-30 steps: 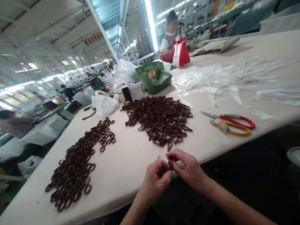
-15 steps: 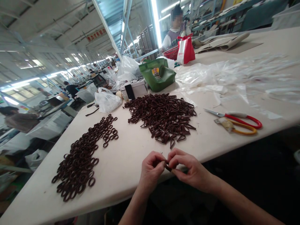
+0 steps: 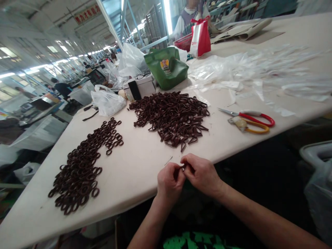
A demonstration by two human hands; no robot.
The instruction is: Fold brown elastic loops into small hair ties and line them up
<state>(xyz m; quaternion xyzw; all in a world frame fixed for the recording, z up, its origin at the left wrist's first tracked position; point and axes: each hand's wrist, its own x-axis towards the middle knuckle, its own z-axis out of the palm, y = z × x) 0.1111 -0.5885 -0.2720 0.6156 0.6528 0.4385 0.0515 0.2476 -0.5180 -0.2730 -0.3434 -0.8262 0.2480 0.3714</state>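
At the table's front edge my left hand (image 3: 169, 180) and my right hand (image 3: 199, 173) meet, fingertips pinched together. Between them is a dark brown loop (image 3: 183, 167), mostly covered by the fingers. Just beyond lies a heap of flattened dark brown loops (image 3: 172, 117), some folded into narrow teardrop shapes. To the left spreads a pile of rounder dark brown rings (image 3: 80, 169). A thin thread-like scrap (image 3: 168, 160) rests on the table by my left hand.
On the table (image 3: 135, 173) at right lie scissors with a red handle (image 3: 259, 117) and a yellow-handled tool (image 3: 255, 127). Behind the heap stand a green bag (image 3: 167, 69), a black phone (image 3: 134, 90) and a white plastic bag (image 3: 107, 100). A person (image 3: 185, 20) is across the table.
My hands have drawn closer together and the fingers have curled in, so less of the loop shows. The view has shifted, with the table's contents appearing higher and further left.
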